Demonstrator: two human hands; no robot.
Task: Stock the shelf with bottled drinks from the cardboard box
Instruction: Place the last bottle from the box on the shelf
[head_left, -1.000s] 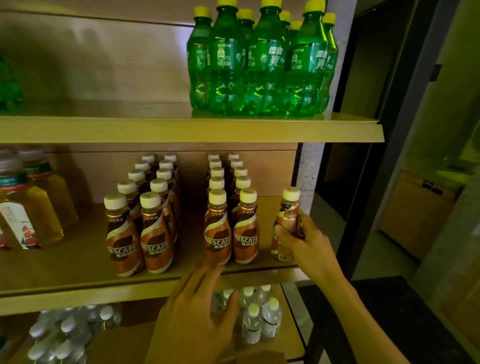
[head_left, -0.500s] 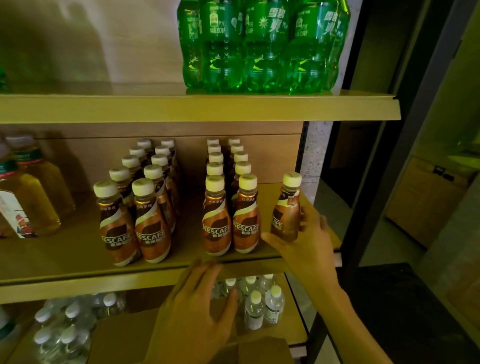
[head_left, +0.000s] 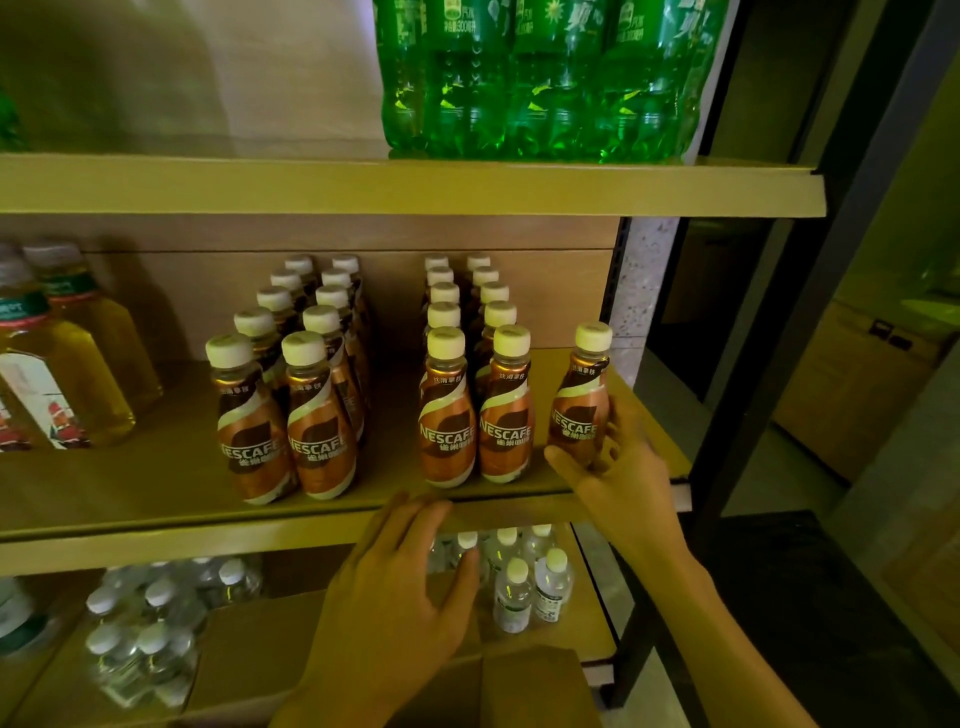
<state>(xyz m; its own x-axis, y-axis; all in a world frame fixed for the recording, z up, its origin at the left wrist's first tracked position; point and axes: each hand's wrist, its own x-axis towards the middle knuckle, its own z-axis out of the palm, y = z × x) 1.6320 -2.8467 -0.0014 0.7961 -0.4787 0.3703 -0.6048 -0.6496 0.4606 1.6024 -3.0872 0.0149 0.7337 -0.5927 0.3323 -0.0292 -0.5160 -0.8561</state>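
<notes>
My right hand (head_left: 618, 467) grips a brown Nescafe coffee bottle (head_left: 579, 400) with a cream cap, upright at the right end of the middle shelf (head_left: 156, 499), its label turned to face me. Left of it stand two double rows of the same coffee bottles (head_left: 470, 405). My left hand (head_left: 395, 608) hovers below the shelf's front edge with fingers spread and nothing in it, above the cardboard box (head_left: 260, 654) at the bottom of the view.
Green soda bottles (head_left: 530, 78) fill the right of the top shelf (head_left: 519, 187). Yellow drink bottles (head_left: 62, 374) stand at the middle shelf's left. Small clear water bottles (head_left: 524, 587) sit on the lowest shelf. A dark upright post (head_left: 753, 389) borders the shelving on the right.
My right hand has turned the coffee bottle so its label faces front and shifted it slightly toward the neighbouring row. The view has tilted downward. My left hand stays open below the shelf edge.
</notes>
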